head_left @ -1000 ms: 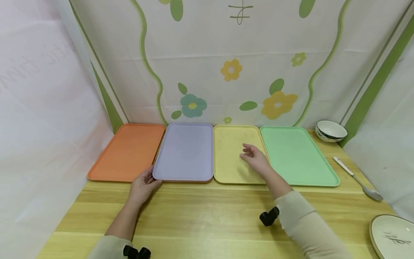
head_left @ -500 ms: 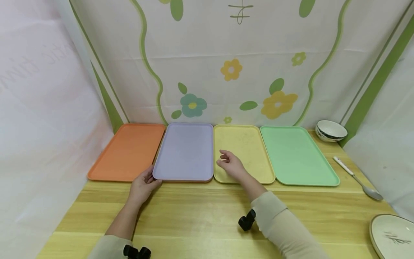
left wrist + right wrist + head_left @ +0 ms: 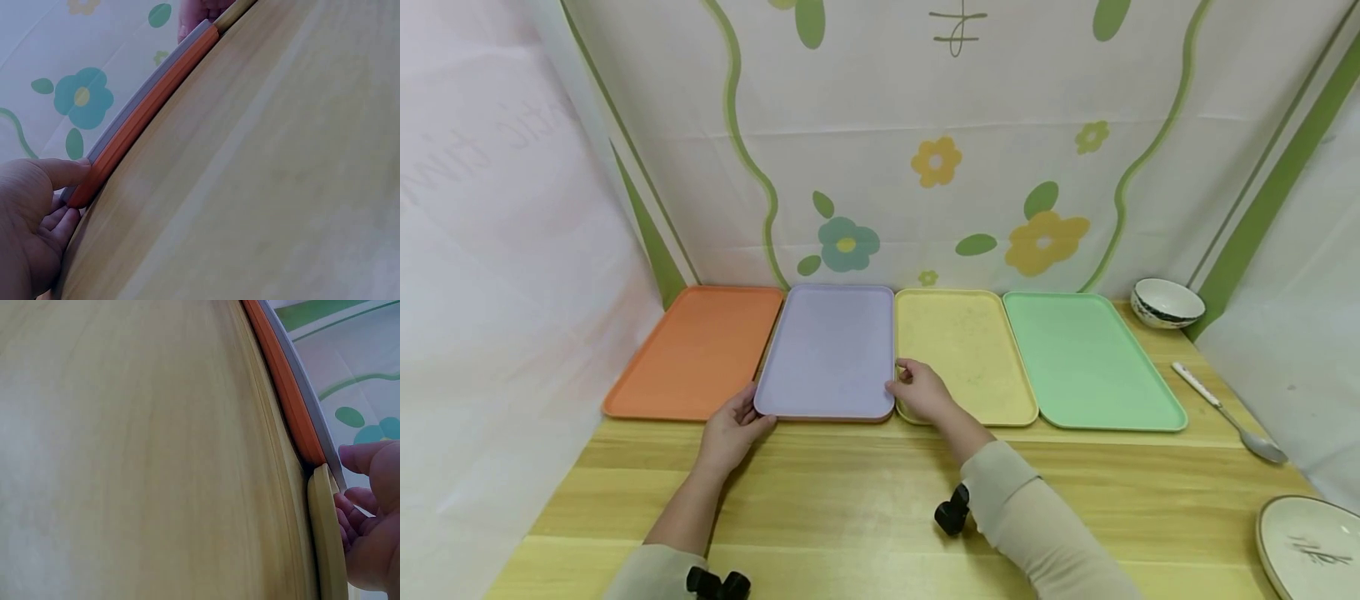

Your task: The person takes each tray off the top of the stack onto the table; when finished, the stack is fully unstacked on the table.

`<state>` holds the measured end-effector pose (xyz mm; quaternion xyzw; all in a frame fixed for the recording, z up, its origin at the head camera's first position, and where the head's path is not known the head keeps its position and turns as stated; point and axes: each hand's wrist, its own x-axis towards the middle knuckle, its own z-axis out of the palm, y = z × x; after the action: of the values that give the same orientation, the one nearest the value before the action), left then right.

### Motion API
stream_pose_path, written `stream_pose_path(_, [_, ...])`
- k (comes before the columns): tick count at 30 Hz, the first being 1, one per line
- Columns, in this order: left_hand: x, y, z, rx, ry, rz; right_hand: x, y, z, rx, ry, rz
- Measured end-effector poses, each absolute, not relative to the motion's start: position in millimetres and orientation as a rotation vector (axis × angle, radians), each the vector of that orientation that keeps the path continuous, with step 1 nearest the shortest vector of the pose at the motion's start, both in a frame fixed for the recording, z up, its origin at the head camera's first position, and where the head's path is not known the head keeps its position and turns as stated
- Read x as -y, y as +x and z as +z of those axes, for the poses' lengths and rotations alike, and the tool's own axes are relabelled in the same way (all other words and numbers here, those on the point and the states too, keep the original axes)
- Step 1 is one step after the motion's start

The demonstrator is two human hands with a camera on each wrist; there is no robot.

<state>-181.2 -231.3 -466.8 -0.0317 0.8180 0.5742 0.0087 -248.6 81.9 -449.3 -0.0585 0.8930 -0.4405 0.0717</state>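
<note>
A lavender tray (image 3: 827,350) lies stacked on an orange tray (image 3: 156,106), whose rim shows below it in both wrist views. My left hand (image 3: 727,435) holds the stack's near left corner, thumb at the front edge and fingers round the side. At the stack's right edge is my right hand (image 3: 925,396), above the left rim of the yellow tray (image 3: 977,358). In the right wrist view, its thumb (image 3: 365,456) reaches toward the lavender rim and its other fingers bend loosely over the yellow rim.
Another orange tray (image 3: 700,354) lies at the left and a green tray (image 3: 1097,362) at the right of the row. Further right are a bowl (image 3: 1167,304), a spoon (image 3: 1228,412) and a plate (image 3: 1311,542). A printed cloth (image 3: 865,125) hangs behind the trays.
My right hand has moved left across the yellow tray to the lavender tray's right edge. My left hand and the trays have stayed in place.
</note>
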Motion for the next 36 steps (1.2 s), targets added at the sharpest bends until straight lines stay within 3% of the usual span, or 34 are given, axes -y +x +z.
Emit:
stream_pose_path(14, [231, -180, -466, -2.549, -0.098, 1.805, -75, -249, -448, -2.722, -0.121, -1.258])
stream_pose_path(36, [231, -180, -467, -2.53, -0.111, 1.831, -63, -245, -444, -2.308, 0.133, -1.875])
